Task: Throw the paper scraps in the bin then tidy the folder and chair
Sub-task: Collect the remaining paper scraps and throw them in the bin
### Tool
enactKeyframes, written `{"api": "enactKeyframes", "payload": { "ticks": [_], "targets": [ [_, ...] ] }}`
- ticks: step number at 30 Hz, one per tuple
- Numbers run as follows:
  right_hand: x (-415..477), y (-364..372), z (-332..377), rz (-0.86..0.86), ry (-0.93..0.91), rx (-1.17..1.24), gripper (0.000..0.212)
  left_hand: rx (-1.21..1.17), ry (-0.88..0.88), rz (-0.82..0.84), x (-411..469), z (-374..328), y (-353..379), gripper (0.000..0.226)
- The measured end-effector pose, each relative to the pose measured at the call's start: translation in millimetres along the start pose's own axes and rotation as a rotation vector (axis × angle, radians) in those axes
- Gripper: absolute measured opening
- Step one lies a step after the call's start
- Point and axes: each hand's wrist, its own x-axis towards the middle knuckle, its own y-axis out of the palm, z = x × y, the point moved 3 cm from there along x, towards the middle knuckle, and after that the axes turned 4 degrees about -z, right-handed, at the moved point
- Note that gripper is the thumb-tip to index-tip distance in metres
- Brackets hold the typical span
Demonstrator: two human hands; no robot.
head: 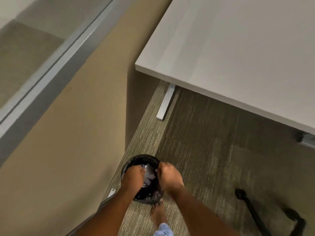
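A small round bin lined with a black bag stands on the carpet beside a tan wall. My left hand and my right hand are both over its mouth, fingers curled. White paper scraps show between the two hands, inside the bin opening. Whether the scraps are still in my fingers or lying loose in the bin I cannot tell. Black chair legs with castors reach in from the lower right. No folder is in view.
A grey desk fills the upper right, with a metal foot on the carpet beneath it. A tan wall and a glass partition frame run along the left. My bare foot stands just behind the bin.
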Motion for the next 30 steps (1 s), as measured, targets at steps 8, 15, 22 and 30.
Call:
{"api": "enactKeyframes", "payload": {
  "ticks": [8, 15, 22, 30],
  "targets": [
    [-53.6, -71.2, -33.7, -0.131, 0.105, 0.032, 0.032, 0.049, 0.171, 0.011, -24.6, -57.3, 6.1, 0.041],
    [-112.7, -119.6, -95.2, -0.295, 0.270, 0.115, 0.037, 0.118, 0.312, 0.131, -63.2, -136.8, 31.2, 0.048],
    [-178.8, -141.4, -175.3, -0.404, 0.434, 0.161, 0.044, 0.158, 0.472, 0.214, -111.7, -219.2, 69.4, 0.053],
    [-255.0, -153.0, -262.2, -0.494, 0.539, 0.193, 0.037, 0.295, 0.588, 0.305, -171.3, -272.9, 135.9, 0.046]
  ]
}}
